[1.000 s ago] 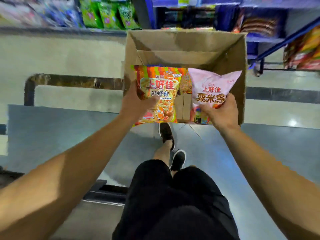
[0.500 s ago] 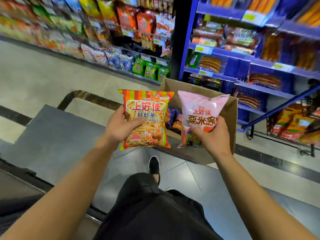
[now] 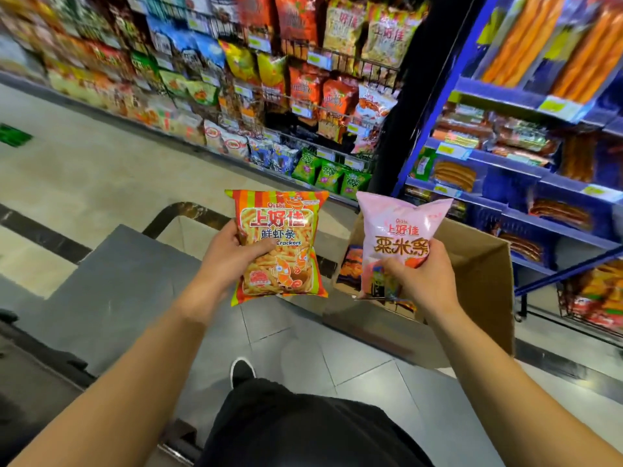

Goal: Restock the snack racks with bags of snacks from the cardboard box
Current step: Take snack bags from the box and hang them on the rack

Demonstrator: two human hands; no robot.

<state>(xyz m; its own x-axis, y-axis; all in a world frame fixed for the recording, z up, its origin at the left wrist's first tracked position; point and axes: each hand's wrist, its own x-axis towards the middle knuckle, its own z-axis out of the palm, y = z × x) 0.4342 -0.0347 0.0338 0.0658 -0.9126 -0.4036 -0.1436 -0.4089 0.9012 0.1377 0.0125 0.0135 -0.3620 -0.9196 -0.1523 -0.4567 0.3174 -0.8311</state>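
Head view: left hand (image 3: 226,261) grips an orange bag (image 3: 279,247), right hand (image 3: 421,281) grips a pink bag (image 3: 401,230), both upright above the box (image 3: 478,284); snack racks (image 3: 269,79) at 12 o'clock.

Shop aisle: snack racks (image 3: 269,79) with price tags at 12 o'clock, blue shelves (image 3: 526,170) of packaged sausages at 2 o'clock.

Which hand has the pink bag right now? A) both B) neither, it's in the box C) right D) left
C: the right hand has its grip on the lower part of the pink snack bag, while the left hand holds the orange-and-yellow striped cracker bag.
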